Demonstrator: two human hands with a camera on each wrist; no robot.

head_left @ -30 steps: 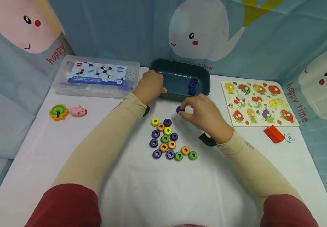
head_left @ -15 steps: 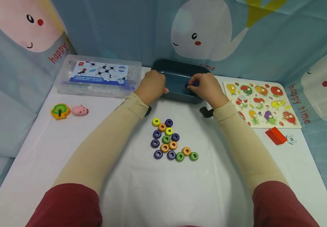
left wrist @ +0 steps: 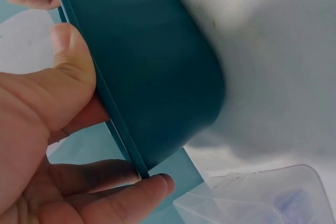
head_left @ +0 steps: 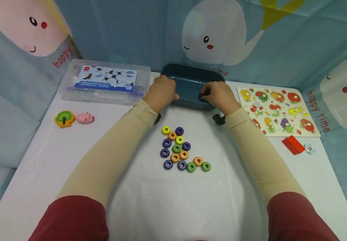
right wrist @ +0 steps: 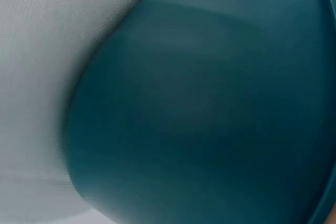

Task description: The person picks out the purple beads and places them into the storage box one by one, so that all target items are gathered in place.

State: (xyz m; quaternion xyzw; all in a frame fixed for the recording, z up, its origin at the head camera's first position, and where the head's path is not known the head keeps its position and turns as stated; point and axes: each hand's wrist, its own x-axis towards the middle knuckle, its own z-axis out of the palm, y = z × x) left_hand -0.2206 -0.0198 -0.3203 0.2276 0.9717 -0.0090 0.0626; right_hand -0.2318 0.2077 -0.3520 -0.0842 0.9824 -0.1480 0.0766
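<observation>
My left hand (head_left: pixel 162 92) grips the left end of a dark teal plastic bin (head_left: pixel 188 102). In the left wrist view its thumb lies on the bin's outer wall (left wrist: pixel 152 66), with the fingers round the rim. My right hand (head_left: pixel 218 94) reaches over the bin's right front rim, its fingers curled down inside. A small purple ring bead (head_left: pixel 200 96) shows at those fingertips, pinched and mostly covered by them. The right wrist view is filled by the bin's outer wall (right wrist: pixel 199 98). Loose purple, orange, yellow and green ring beads (head_left: pixel 177 148) lie in front of the bin.
A clear molecular model kit box (head_left: pixel 105 82) stands left of the bin. A toy tree (head_left: pixel 64 118) and a pink toy pig (head_left: pixel 85 117) are at the left. To the right lie a fruit puzzle board (head_left: pixel 277 110) and a red block (head_left: pixel 293 145).
My right hand has carried a purple ring bead from in front of the bin over its rim and down inside. The left hand has stayed on the bin.
</observation>
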